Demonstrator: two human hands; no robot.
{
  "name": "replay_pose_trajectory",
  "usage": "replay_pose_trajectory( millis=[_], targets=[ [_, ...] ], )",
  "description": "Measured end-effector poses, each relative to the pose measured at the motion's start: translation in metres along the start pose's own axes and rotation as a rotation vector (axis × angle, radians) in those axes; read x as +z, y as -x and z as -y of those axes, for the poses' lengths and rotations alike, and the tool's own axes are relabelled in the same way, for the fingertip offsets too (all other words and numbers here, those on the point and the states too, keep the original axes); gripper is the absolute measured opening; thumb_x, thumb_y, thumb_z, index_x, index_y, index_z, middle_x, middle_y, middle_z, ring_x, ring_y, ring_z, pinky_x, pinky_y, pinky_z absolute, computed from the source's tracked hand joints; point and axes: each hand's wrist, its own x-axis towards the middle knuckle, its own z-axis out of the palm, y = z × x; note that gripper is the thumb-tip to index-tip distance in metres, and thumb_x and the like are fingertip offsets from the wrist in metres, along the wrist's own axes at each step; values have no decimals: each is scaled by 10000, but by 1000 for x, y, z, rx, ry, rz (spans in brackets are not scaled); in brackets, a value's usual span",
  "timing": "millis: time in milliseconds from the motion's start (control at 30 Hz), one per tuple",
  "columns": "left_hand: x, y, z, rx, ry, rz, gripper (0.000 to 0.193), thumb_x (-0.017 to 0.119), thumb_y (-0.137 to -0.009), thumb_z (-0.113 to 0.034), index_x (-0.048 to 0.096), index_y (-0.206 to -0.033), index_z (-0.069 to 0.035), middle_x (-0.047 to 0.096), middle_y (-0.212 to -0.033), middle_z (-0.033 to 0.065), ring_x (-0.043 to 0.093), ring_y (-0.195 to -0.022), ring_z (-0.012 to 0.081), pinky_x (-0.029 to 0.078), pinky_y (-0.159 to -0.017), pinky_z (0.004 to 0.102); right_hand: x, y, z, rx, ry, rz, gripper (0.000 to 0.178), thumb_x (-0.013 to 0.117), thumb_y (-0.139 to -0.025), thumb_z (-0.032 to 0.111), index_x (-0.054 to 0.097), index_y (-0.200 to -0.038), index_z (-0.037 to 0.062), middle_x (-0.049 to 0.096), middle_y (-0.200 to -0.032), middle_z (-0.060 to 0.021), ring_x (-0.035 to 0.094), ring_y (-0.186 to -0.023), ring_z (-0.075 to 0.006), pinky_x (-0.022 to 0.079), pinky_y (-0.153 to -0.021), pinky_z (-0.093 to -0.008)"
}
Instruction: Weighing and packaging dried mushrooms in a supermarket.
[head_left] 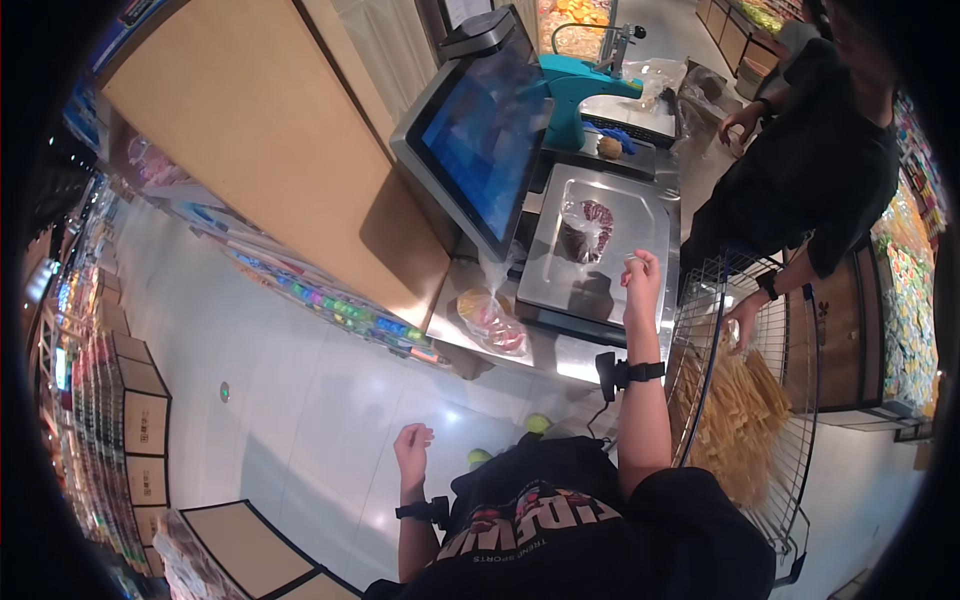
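Observation:
My right hand hovers by the right edge of a metal weighing scale. Its fingers are curled in; whether they hold anything small is hidden. On the scale's plate lies a clear plastic bag of dark red pieces, apart from my hand. My left hand hangs over the floor at my side, fingers loosely curled and nothing seen in them. Above the scale's left side tilts a touchscreen with a blue display. Another clear bag with reddish and yellowish contents sits on the counter left of the scale.
A teal bag-sealing device stands behind the scale, with a round brown item near it. At right, another person in black reaches into a wire shopping cart over packs of yellowish dried sticks. A wooden partition rises at left.

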Motion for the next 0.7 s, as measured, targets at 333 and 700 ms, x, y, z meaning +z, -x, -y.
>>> replay_pose_trajectory(
  millis=[333,700],
  targets=[
    [8,-2,-13,26,-6,66,166,556,-887,-145,589,-952,3,636,-829,84,601,-744,143,465,-659,254,-19,-44,65,488,-477,600,364,491,-890,166,500,-1221,15,219,-562,74,230,-471,-53,214,-457,-217],
    [16,-1,-9,-13,-52,73,181,541,-898,-151,591,-967,8,637,-837,87,606,-761,152,472,-673,262,-64,-90,32,544,-265,118,100,486,-877,159,468,-797,102,425,-582,37,369,-478,-88,293,-459,-246]
  ],
)
